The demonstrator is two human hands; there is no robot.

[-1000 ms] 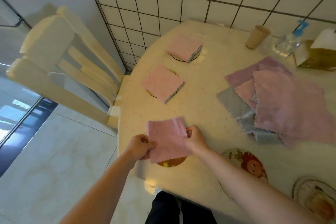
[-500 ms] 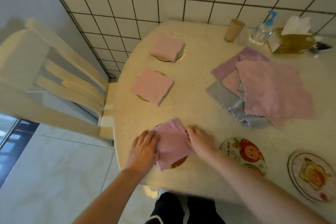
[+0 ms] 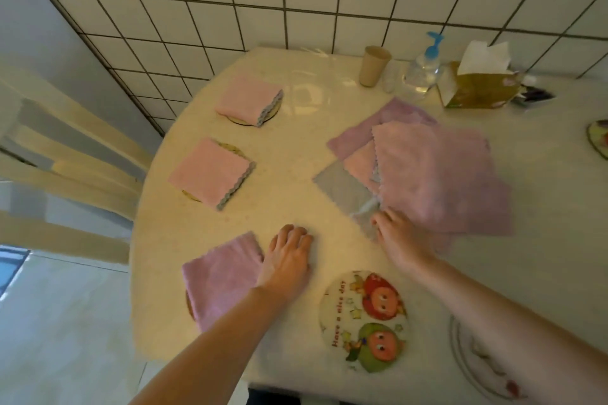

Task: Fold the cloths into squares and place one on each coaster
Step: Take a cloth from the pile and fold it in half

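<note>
Three folded pink cloths lie on coasters along the table's left side: the far one (image 3: 249, 100), the middle one (image 3: 211, 172) and the near one (image 3: 222, 277). My left hand (image 3: 289, 260) rests flat on the table just right of the near cloth, fingers apart, holding nothing. My right hand (image 3: 394, 237) touches the near edge of the pile of unfolded cloths (image 3: 434, 174), fingertips on a grey cloth's corner (image 3: 363, 210). A bare cartoon coaster (image 3: 365, 319) lies between my forearms. Another coaster (image 3: 477, 362) is partly hidden under my right arm.
At the back stand a paper cup (image 3: 373, 66), a pump bottle (image 3: 424, 67) and a tissue box (image 3: 477, 84). One more coaster (image 3: 598, 141) shows at the right edge. A cream chair (image 3: 65, 154) stands left of the table (image 3: 306, 148).
Both hands let go of the near pink cloth, which now lies folded on its coaster. My right hand moved right to the cloth pile; my left hand slid right of the cloth.
</note>
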